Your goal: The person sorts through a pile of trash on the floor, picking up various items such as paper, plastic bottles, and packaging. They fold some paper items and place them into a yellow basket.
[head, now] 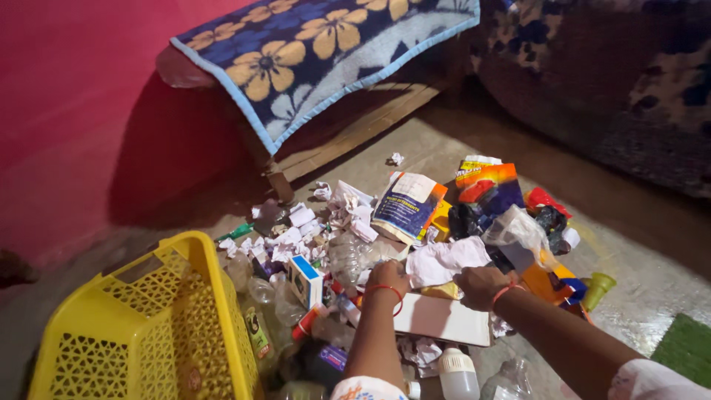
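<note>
Both hands are gripping a pale crumpled plastic bag [444, 261] atop the floor's litter pile: left hand [386, 278] pinching its near edge, right hand [481, 285] clutching beside; it looks light, limp and slippery, best bunched

Hands: left hand [388, 275] and right hand [480, 284] grip crumpled white paper [443, 261]
Left: yellow basket [141, 326]
Under: white board [443, 318]
</note>
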